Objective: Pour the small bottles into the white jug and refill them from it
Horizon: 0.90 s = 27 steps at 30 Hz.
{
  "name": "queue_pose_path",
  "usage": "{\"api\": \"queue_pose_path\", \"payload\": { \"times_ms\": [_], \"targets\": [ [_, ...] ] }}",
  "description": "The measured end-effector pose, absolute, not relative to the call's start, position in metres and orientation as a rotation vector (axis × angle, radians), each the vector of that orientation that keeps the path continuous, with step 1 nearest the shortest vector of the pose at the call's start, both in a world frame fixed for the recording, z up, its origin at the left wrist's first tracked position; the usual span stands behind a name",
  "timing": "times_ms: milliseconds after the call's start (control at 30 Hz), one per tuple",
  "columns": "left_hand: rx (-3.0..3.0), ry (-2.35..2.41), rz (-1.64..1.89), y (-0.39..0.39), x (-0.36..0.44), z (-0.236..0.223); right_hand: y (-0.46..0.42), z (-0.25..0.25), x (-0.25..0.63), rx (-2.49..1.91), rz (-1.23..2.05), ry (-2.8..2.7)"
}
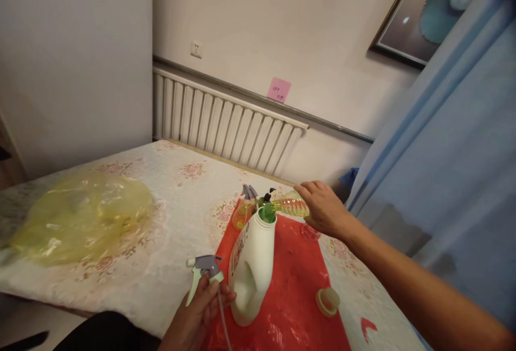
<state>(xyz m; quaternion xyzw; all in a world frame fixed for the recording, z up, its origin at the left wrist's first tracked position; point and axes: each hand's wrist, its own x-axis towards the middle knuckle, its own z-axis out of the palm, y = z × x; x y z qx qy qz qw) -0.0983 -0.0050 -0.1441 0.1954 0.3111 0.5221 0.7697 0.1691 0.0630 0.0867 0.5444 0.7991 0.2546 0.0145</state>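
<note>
A large white plastic jug (260,251) with a handle stands upright on a red plastic sheet (296,281), and a green funnel (267,212) sits in its mouth. My right hand (324,208) is closed around a clear ribbed bottle (291,206) of yellowish liquid, tipped sideways with its neck at the funnel. Low beside the jug, my left hand (199,305) grips a grey and white trigger spray head (206,266), its thin dip tube hanging down. Behind the jug is a spray bottle (243,212) with orange-tinted contents, partly hidden.
A round beige cap (328,301) lies at the sheet's right edge, and a pink object (310,231) sits near my right hand. On the left of the flowered tablecloth (189,222) lies a yellow plastic bag (86,216). A radiator (226,120) and blue curtain (447,179) border the table.
</note>
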Motion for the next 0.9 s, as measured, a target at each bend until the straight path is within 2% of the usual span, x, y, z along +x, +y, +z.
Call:
{"api": "queue_pose_path", "payload": {
  "times_ms": [900],
  "targets": [
    [0.445, 0.671, 1.127, -0.0046, -0.1003, -0.1489, 0.0636, 0.0910, 0.1639, 1.587, 0.950, 2.435]
  ]
}}
